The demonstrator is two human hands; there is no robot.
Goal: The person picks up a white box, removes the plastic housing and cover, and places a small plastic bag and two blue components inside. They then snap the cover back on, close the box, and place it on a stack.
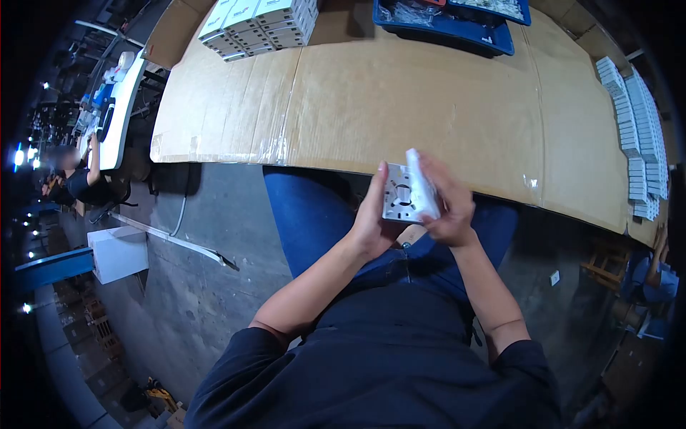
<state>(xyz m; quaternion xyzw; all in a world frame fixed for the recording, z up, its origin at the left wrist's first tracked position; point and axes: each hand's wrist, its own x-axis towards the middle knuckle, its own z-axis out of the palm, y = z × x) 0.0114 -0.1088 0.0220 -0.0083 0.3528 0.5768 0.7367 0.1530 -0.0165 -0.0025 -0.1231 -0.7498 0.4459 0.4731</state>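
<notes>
A square white plastic wall box (397, 195) with slots and a round opening in its face is between my hands, just over my lap at the table's front edge. My left hand (369, 218) is closed around its left side, thumb along the rim. On the other side my right hand (453, 207) grips a white plastic cover (420, 184), which stands tilted on edge against the box's right side. My right fingers are slightly blurred and partly hide the cover.
Brown cardboard (400, 100) covers the table. Stacked white boxes (261, 28) stand at back left, blue bins (443, 34) of small parts at the back. White stacks (636, 136) line the right edge. A person (89, 182) sits at another table (118, 129) far left.
</notes>
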